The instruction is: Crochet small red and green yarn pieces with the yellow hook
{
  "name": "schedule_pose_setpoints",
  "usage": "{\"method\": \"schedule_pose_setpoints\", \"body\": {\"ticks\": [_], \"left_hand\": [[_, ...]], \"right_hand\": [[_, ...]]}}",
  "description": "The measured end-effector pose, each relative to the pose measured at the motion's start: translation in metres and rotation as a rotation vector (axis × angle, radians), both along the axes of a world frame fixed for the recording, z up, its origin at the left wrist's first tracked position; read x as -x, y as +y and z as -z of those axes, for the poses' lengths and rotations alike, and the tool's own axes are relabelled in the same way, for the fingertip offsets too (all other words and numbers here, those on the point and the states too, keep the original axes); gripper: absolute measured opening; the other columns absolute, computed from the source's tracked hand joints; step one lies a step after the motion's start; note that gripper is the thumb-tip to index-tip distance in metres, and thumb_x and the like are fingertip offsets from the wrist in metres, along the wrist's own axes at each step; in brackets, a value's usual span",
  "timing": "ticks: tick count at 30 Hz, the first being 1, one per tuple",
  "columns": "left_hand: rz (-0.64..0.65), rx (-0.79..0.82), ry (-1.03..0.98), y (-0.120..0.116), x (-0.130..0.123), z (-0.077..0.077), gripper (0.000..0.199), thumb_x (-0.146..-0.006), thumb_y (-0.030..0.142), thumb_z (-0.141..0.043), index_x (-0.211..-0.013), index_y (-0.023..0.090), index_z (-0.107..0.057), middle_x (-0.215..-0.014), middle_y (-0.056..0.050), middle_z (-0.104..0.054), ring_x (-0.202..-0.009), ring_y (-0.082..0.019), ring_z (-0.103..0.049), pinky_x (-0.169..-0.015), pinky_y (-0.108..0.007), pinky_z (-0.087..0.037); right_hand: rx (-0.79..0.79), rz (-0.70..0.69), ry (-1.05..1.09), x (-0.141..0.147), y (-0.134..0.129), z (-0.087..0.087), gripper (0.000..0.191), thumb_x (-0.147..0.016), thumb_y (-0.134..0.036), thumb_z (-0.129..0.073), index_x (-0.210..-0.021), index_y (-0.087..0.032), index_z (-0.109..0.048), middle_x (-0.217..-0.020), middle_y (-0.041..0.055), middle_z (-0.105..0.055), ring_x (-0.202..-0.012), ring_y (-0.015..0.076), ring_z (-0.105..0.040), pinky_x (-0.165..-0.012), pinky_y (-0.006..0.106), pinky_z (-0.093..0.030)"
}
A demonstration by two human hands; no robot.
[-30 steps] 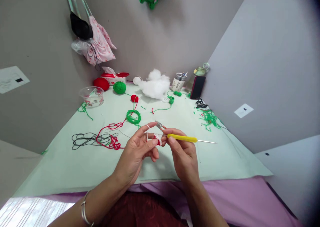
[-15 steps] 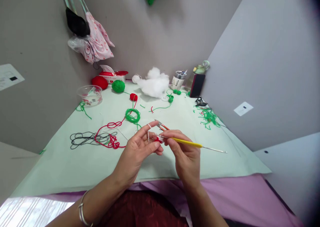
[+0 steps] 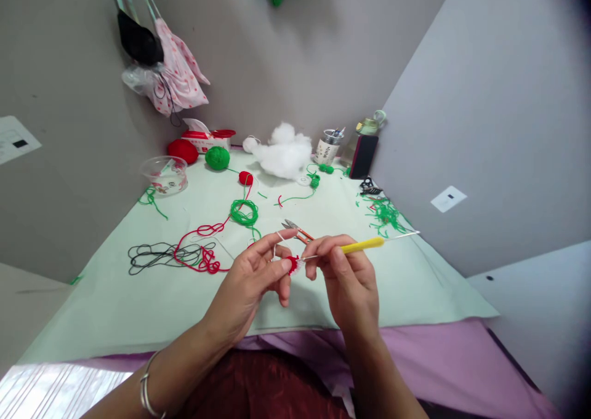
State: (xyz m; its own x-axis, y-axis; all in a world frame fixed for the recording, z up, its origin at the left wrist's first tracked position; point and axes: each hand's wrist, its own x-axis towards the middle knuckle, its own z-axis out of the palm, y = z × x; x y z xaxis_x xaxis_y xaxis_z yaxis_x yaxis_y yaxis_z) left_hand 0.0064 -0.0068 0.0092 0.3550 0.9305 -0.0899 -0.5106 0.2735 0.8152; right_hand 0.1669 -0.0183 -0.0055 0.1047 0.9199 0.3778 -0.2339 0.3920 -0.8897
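Between thumb and fingers, my left hand (image 3: 252, 274) pinches a small red and white crochet piece (image 3: 294, 264). White yarn (image 3: 277, 245) loops round its raised index finger. My right hand (image 3: 348, 277) is closed on the yellow handle of a crochet hook (image 3: 362, 245). The hook's thin metal tip touches the right edge of the piece, while its other metal end points right. Just beyond my hands lie scissors with orange handles (image 3: 302, 235), partly hidden by my fingers.
Red yarn (image 3: 210, 262), black cord (image 3: 157, 259) and a green yarn coil (image 3: 244, 212) lie at the left. White stuffing (image 3: 284, 154), a plastic bowl (image 3: 166, 176) and a phone (image 3: 364, 156) stand farther back. Green scraps (image 3: 385, 215) lie right.
My right hand has moved slightly right, and the hook's handle now tilts up to the right. The crochet piece has turned, showing more red. More of the scissors shows.
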Motion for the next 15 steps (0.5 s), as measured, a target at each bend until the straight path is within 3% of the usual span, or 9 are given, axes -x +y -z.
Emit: {"method": "schedule_pose_setpoints", "body": {"ticks": [9,12,15], "left_hand": [[-0.062,-0.124,0.101,0.004,-0.001,0.012,0.041,-0.083,0.026,-0.089,-0.123,0.030,-0.080,-0.090,0.004,-0.064,-0.054,-0.004,-0.061,-0.056,-0.019,-0.050],[-0.056,-0.104,0.087,0.004,-0.003,0.013,0.050,-0.079,0.027,-0.092,-0.128,0.031,-0.078,-0.091,0.004,-0.066,-0.049,-0.002,-0.055,-0.048,-0.016,-0.044],[0.086,0.033,-0.038,0.003,-0.005,0.010,0.055,-0.080,0.035,-0.091,-0.132,0.026,-0.075,-0.065,0.007,-0.058,-0.039,-0.002,-0.039,-0.039,-0.015,-0.030]], "right_hand": [[-0.398,0.220,-0.614,-0.005,-0.013,0.002,0.025,-0.105,-0.014,-0.051,-0.110,-0.028,-0.071,-0.096,0.0052,-0.076,-0.093,0.0227,-0.072,-0.083,0.040,-0.058],[-0.541,0.320,-0.777,-0.003,-0.011,0.013,0.037,-0.100,-0.007,-0.058,-0.126,-0.030,-0.071,-0.103,0.0071,-0.074,-0.095,0.0217,-0.073,-0.081,0.036,-0.059],[-0.621,0.444,-0.850,-0.002,-0.011,0.024,0.046,-0.096,-0.007,-0.066,-0.132,-0.035,-0.072,-0.107,0.0073,-0.072,-0.097,0.0226,-0.072,-0.081,0.036,-0.059]]}}
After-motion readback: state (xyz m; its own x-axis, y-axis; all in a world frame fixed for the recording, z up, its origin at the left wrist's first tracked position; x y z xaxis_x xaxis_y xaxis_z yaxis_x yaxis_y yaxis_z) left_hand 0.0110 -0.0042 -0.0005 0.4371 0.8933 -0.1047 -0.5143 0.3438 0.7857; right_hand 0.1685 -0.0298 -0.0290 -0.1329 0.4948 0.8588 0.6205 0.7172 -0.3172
